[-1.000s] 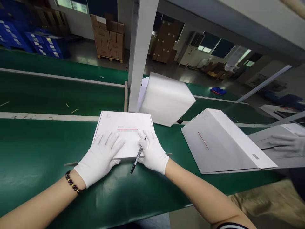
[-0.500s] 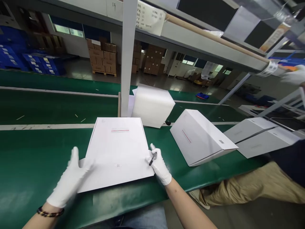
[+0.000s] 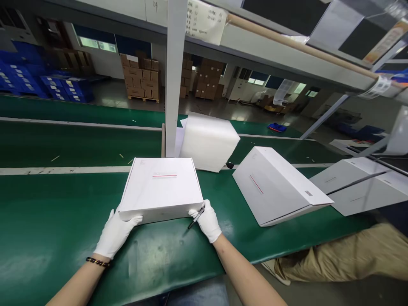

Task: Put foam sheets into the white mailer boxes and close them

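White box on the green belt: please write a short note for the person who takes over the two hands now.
Left hand: gloved, gripping the near-left corner of the white box.
Right hand: gloved, on the near-right corner, with a black pen between its fingers.
Things: the box lies flat and closed on the green belt, red line on its lid facing up. A second white box lies tilted to the right; a white foam block stands behind, beside the post.
Done: lid is shut.
Left: no pen mark can be seen on the lid; the box is not yet released.
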